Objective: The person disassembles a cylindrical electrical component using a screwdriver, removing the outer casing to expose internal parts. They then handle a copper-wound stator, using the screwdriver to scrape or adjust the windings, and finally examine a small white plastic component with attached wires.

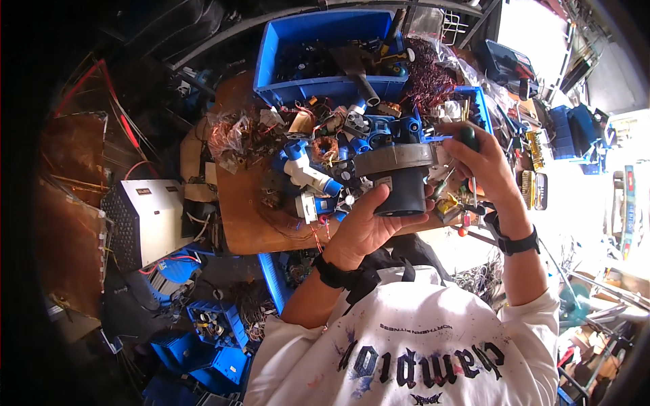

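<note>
My left hand [369, 230] is wrapped round a dark cylindrical motor-like part [401, 193] with a wide grey round rim on top, the thumb against its side. It is held above the near edge of the bench. To its right, my right hand [493, 169] grips a screwdriver [468, 139] by its dark green handle, the thin shaft pointing down toward me and apart from the part. Behind the part lie blue-and-white plastic fittings [305, 172] and a copper-wound coil [325, 149].
A large blue bin [271, 57] of dark parts stands at the back of the wooden bench [250, 227]. Tangled dark red wire [433, 74] is heaped beside it. On the left is a perforated metal box [159, 216]. Blue crates [217, 325] sit low at left.
</note>
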Demonstrator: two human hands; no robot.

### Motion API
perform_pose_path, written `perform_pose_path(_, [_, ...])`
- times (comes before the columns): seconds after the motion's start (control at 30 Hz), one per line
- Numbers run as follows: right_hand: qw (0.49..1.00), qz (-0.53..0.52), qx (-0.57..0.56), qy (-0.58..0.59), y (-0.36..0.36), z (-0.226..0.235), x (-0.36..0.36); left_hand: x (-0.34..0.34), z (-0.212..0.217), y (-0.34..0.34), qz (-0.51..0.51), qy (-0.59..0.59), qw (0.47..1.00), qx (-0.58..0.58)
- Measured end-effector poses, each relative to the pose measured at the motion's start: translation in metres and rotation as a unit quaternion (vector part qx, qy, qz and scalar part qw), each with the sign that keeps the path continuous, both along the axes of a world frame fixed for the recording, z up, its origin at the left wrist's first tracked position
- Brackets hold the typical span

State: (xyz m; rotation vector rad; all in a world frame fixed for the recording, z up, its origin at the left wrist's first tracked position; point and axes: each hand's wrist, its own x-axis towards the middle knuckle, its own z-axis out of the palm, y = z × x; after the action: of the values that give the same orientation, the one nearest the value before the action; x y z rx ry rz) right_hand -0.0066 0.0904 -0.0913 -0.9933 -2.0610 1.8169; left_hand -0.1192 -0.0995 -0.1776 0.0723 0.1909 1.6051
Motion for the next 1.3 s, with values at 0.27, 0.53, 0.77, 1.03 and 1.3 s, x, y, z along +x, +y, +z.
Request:
perform_pose_path(0.27, [0.999,0.010,-0.012,-0.037,-0.004,-0.011,0.032,0.008,0.015,0.014,-0.041,-0.180,0.982,-0.045])
perform_pose_path(0.53, [1.000,-0.028,-0.006,-0.002,0.012,-0.006,0.056,0.031,0.031,0.041,-0.073,-0.117,0.987,-0.086])
perform_pose_path(0.77, [0.996,0.009,-0.017,-0.087,0.037,0.011,0.076,0.053,0.061,0.061,-0.054,0.053,0.981,-0.181])
perform_pose_path(1.03, [0.984,0.059,-0.151,0.079,0.062,0.025,0.105,0.083,0.094,0.079,-0.023,0.252,0.950,-0.184])
perform_pose_path(1.3, [0.957,0.107,-0.194,0.189,0.083,0.029,0.130,0.115,0.114,0.096,0.069,0.406,0.901,-0.139])
